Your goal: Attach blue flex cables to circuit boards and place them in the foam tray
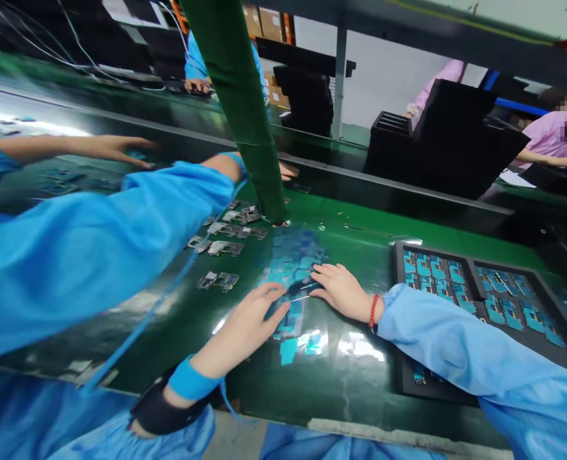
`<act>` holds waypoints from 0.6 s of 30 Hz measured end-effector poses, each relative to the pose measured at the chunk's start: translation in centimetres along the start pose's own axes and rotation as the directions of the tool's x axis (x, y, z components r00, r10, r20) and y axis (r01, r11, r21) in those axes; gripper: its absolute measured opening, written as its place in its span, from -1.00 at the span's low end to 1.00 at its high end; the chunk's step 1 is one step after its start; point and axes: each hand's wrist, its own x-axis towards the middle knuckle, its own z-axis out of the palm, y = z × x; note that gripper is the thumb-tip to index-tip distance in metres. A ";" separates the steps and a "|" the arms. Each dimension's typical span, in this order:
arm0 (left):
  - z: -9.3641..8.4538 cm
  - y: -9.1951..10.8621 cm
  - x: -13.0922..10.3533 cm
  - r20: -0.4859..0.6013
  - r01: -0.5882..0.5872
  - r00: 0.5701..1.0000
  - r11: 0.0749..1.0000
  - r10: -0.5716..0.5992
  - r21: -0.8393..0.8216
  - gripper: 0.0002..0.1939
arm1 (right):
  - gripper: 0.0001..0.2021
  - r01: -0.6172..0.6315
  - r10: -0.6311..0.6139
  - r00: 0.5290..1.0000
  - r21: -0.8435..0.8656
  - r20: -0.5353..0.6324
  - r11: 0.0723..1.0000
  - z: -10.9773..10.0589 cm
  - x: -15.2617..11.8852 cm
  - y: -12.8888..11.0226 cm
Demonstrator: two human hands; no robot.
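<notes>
On the green bench (355, 383), my left hand (245, 326) and my right hand (338, 291) face each other over a group of blue circuit boards (287, 262). A dark, thin piece (300, 289) lies between my fingertips, blurred. The fingers of my left hand are curved with a gap between thumb and forefinger. My right hand is palm down with its fingers stretched out, their tips by the dark piece. Teal pieces (289, 350) lie nearer the bench's front edge, below the hands.
A black tray (401, 319) of boards stands at the right, under my right forearm. Grey boards (218, 280) lie left of my hands. A co-worker's blue sleeves (96, 236) and hands reach across at the left. A green-wrapped post (245, 108) rises behind the boards.
</notes>
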 end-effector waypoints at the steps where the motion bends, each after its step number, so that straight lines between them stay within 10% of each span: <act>1: -0.2 0.2 0.2 0.015 0.017 1.000 0.999 -0.016 -0.041 -0.45 | -0.66 0.007 -0.007 1.000 0.005 -0.009 1.000 -0.1 0.0 0.2; 7: -0.4 1.3 3.0 0.137 0.141 0.986 0.914 -0.095 -0.380 -0.20 | -0.75 0.079 -0.078 0.995 0.015 -0.057 0.997 -2.5 -0.7 1.0; 18: 1.6 1.4 5.6 0.162 0.240 0.971 0.773 -0.178 -0.587 -0.70 | -0.65 0.339 -0.400 0.890 -0.270 -0.219 0.901 -4.9 -2.8 0.7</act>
